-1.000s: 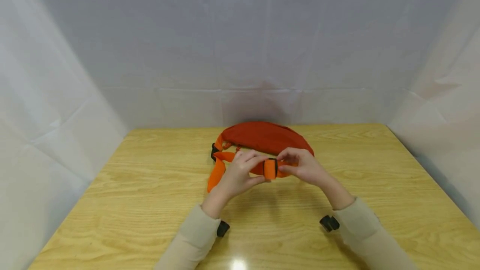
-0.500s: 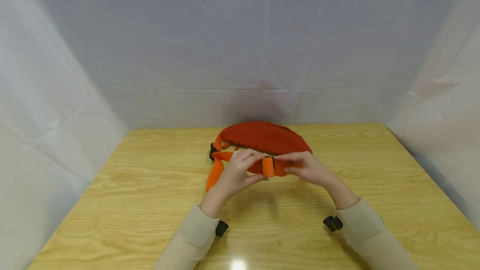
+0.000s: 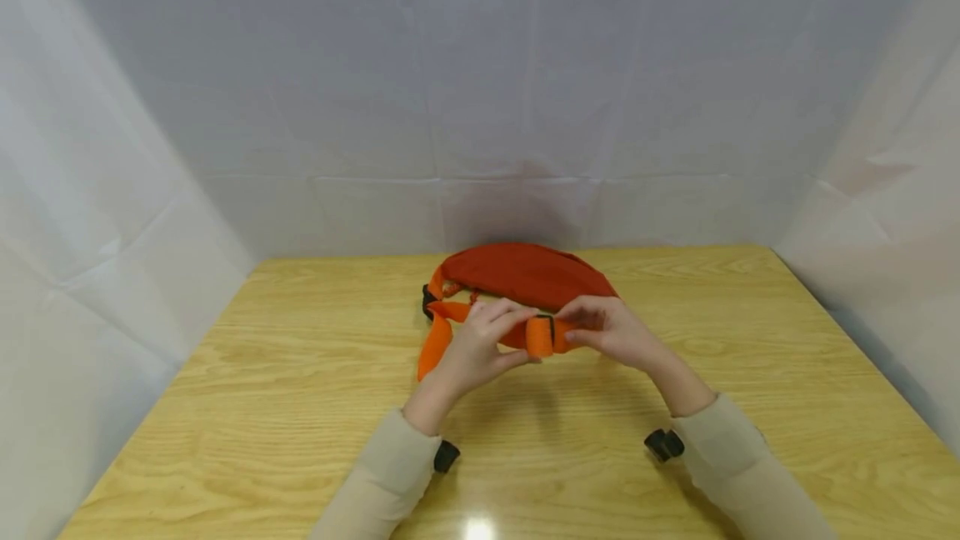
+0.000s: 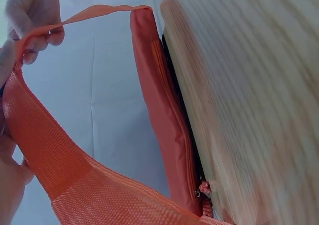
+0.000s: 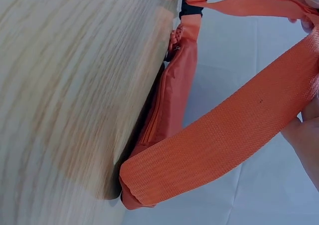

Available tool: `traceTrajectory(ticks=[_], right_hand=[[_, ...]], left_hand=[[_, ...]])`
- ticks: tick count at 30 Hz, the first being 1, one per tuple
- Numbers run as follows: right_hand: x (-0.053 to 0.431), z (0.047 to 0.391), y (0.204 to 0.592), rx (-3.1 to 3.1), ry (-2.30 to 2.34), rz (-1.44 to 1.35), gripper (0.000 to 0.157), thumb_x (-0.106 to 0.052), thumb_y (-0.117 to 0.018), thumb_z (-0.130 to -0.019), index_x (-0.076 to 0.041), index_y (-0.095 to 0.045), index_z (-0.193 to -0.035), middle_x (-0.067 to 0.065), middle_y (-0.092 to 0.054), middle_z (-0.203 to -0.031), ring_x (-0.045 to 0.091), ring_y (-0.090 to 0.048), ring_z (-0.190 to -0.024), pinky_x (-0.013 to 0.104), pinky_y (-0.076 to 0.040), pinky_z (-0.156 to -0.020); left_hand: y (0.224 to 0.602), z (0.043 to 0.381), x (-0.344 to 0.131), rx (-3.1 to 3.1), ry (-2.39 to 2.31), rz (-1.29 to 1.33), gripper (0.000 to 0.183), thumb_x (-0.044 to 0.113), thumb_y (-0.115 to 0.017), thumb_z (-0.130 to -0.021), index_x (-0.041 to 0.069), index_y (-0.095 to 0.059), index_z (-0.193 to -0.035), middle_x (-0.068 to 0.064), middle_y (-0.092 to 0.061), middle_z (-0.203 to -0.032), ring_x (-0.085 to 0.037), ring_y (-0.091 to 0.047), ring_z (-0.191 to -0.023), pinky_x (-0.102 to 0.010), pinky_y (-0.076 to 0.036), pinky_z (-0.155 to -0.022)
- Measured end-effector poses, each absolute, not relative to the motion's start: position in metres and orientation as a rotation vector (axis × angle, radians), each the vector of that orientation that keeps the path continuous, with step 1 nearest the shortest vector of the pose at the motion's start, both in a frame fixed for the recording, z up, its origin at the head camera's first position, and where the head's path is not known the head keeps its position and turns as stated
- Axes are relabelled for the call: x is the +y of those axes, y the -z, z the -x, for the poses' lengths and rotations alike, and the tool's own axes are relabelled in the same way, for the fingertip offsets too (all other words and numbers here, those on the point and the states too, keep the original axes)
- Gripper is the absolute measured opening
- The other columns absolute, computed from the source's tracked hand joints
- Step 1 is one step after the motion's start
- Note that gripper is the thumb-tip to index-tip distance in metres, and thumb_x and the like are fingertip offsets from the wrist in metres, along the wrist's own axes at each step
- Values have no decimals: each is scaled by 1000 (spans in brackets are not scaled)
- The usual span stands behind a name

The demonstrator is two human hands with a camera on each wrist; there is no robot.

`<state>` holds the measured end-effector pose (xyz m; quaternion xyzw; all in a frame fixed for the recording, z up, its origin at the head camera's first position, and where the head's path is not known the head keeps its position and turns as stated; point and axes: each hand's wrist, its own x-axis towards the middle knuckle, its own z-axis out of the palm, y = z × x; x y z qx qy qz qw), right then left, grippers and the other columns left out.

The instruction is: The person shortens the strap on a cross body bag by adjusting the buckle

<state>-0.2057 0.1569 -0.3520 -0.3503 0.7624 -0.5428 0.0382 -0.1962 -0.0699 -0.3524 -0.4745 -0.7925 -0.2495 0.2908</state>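
A red waist bag [image 3: 525, 275] lies near the far edge of the table, its orange strap [image 5: 224, 127] raised in front of it. My left hand [image 3: 480, 346] grips the strap between fingers and thumb, at a short folded loop of webbing [image 3: 539, 337]. Just right of that loop, a black slide adjuster [image 3: 552, 328] shows as a thin dark edge. My right hand [image 3: 613, 333] pinches the strap on the adjuster's right side. At the bag's left end hangs a black buckle [image 5: 191, 8], with a loose orange strap end [image 3: 435, 350] drooping toward the table.
The wooden table [image 3: 300, 407] runs beneath both forearms. White sheeting [image 3: 480, 90] rises behind the table and on both sides. Orange-red zipper pulls [image 4: 205, 187] hang from the bag. Black wrist devices [image 3: 446, 456] sit at both cuffs.
My right hand's fingertips slid away from the adjuster half a second ago and are now drawn back nearer to it. The webbing loop shifted slightly left, then right. The bag stays in place.
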Motion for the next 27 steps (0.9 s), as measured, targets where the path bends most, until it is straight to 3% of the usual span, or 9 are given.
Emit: traceTrajectory(ticks=[8,13,18,27], right_hand=[[153,205,350,2371,1664,1044,14,-2,-61,-81,3,-58,-95,12,-58,-92,21,-59,-81,31,-49,-68],[156,205,353,2383,1622,1102,21,-2,-63,-80,2,-58,-100,13,-57,-98,25,-55,-88,31,-47,-73],[164,206,357,2365,1532,1182,33,-5,-63,-81,2,-55,-112,13,-55,-111,21,-52,-98,31,-45,-79],[164,208,356,2298,1636,1146,28,4,-57,-83,9,-55,-110,22,-56,-108,16,-56,-93,29,-48,-73]], left_hand=[[352,195,-68,-2108,642,1263,52,21,-80,-63,1,-60,-107,-4,-57,-96,-16,-53,-86,-30,-37,-75],[352,195,-68,-2124,654,1244,51,20,-79,-63,1,-61,-106,-5,-57,-96,-16,-53,-86,-31,-37,-76],[353,195,-70,-2122,701,1232,50,17,-80,-63,0,-61,-105,-5,-57,-96,-17,-53,-88,-33,-38,-77],[355,197,-72,-2125,901,1271,47,4,-79,-62,2,-59,-105,-6,-57,-95,-18,-52,-91,-35,-35,-83]])
